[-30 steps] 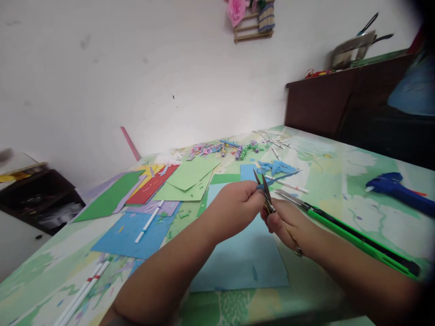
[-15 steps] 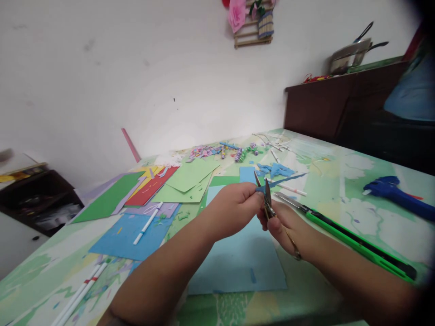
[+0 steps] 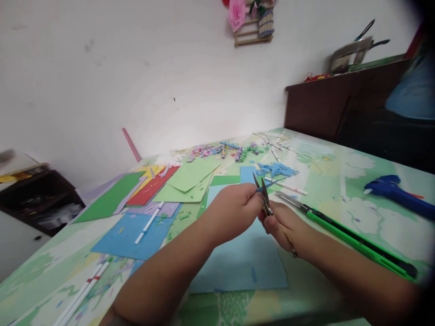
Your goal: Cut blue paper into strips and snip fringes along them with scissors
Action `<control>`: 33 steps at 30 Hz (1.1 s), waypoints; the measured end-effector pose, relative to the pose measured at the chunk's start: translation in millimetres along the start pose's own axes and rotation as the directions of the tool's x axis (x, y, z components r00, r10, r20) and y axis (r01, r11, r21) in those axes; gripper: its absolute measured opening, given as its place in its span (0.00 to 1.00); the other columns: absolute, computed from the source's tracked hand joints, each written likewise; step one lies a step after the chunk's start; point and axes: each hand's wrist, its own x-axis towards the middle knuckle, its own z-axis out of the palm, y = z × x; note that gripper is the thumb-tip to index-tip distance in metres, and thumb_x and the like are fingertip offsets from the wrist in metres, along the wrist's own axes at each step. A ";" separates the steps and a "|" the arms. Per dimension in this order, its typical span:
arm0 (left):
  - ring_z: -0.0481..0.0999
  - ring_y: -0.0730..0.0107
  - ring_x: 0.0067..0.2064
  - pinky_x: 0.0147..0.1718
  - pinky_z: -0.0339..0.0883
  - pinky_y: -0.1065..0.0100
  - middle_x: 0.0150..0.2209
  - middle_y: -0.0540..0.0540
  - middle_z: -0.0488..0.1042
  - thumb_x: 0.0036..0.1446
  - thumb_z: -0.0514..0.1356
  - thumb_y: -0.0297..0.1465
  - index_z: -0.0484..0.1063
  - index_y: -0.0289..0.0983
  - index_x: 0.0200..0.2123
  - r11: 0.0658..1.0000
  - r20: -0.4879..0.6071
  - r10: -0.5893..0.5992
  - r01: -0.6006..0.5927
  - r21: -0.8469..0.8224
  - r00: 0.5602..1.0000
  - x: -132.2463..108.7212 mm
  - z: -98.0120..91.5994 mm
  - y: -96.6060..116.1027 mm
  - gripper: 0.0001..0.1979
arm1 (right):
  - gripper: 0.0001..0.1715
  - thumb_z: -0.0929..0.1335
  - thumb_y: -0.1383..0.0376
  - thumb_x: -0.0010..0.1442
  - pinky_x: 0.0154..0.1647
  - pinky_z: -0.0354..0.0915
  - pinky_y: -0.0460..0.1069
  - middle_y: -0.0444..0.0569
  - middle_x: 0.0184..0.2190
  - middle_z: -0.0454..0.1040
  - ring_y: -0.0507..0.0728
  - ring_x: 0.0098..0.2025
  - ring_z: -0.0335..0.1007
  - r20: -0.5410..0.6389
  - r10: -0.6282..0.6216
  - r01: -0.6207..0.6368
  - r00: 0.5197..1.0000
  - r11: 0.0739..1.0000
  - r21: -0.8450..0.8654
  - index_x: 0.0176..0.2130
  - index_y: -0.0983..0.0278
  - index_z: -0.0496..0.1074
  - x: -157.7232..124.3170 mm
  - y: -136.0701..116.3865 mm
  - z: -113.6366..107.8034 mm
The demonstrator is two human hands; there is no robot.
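Observation:
My left hand [image 3: 238,209] pinches a narrow strip of blue paper [image 3: 278,181], whose free end sticks out to the right. Beside it, my right hand [image 3: 279,224] is closed round the handles of a pair of scissors [image 3: 265,194]. The blades point up and stand slightly apart, with the strip between or right against them. Below both hands lies a light blue sheet [image 3: 244,267] with small blue scraps on it. Cut blue paper pieces [image 3: 278,169] lie just beyond the hands.
A green utility knife [image 3: 356,242] with its blade out lies right of my right hand, near a blue glue gun [image 3: 397,192]. Coloured sheets [image 3: 136,235], white sticks [image 3: 83,290] and paper scraps cover the left. Curled paper pieces [image 3: 242,154] lie by the wall.
The scissors' blades have shifted slightly and their angle differs. The free end of the blue strip now reaches less far right. Both hands stay in nearly the same place.

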 end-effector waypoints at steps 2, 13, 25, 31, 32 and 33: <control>0.62 0.75 0.25 0.24 0.53 0.73 0.20 0.53 0.64 0.52 0.47 0.32 0.62 0.36 0.20 0.999 0.017 -0.020 0.020 -0.039 1.000 0.4 -1.1 1.0 0.12 | 0.31 0.45 0.43 0.55 0.23 0.54 0.48 0.45 0.19 0.60 0.53 0.22 0.55 -0.010 0.006 -0.006 1.000 1.000 -0.015 0.24 0.62 0.56 -0.1 0.4 0.6; 0.56 0.80 0.19 0.21 0.52 0.75 0.17 0.55 0.58 0.51 0.49 0.33 0.62 0.35 0.21 0.937 0.119 -0.099 0.133 -0.324 0.988 0.6 -1.7 3.1 0.11 | 0.32 0.46 0.40 0.53 0.21 0.50 0.46 0.42 0.19 0.54 0.51 0.22 0.49 -0.038 -0.012 0.015 0.999 0.998 0.063 0.23 0.63 0.53 0.6 9.2 7.5; 0.61 0.75 0.25 0.23 0.50 0.72 0.20 0.52 0.62 0.55 0.44 0.34 0.60 0.36 0.21 0.994 -0.038 0.027 -0.023 0.106 0.999 -3.4 2.4 2.0 0.14 | 0.23 0.51 0.48 0.57 0.25 0.57 0.49 0.47 0.22 0.62 0.54 0.24 0.57 -0.021 -0.046 0.046 0.999 0.999 -0.005 0.27 0.63 0.56 0.4 4.6 0.6; 0.63 0.73 0.26 0.24 0.50 0.72 0.22 0.51 0.65 0.55 0.44 0.33 0.60 0.37 0.22 0.979 -0.031 0.039 -0.032 0.199 0.999 -3.9 3.3 1.2 0.13 | 0.16 0.53 0.54 0.56 0.25 0.57 0.51 0.49 0.22 0.64 0.56 0.25 0.60 0.001 0.008 -0.008 1.000 0.997 -0.073 0.26 0.62 0.54 1.9 6.0 3.1; 0.63 0.73 0.26 0.23 0.50 0.72 0.22 0.51 0.65 0.55 0.44 0.33 0.60 0.37 0.22 0.981 -0.032 0.034 -0.027 0.194 0.999 -3.9 3.3 1.0 0.13 | 0.16 0.53 0.53 0.56 0.25 0.57 0.51 0.49 0.21 0.64 0.56 0.24 0.60 0.000 0.010 -0.010 1.000 0.997 -0.082 0.26 0.61 0.53 2.3 6.2 3.7; 0.63 0.73 0.26 0.23 0.51 0.72 0.22 0.52 0.65 0.54 0.44 0.33 0.60 0.37 0.22 0.983 -0.035 0.029 -0.022 0.182 0.999 -3.9 3.2 0.8 0.13 | 0.18 0.52 0.52 0.56 0.25 0.57 0.50 0.48 0.21 0.63 0.56 0.24 0.59 -0.005 0.007 -0.007 1.000 0.996 -0.090 0.25 0.61 0.52 2.7 6.2 4.0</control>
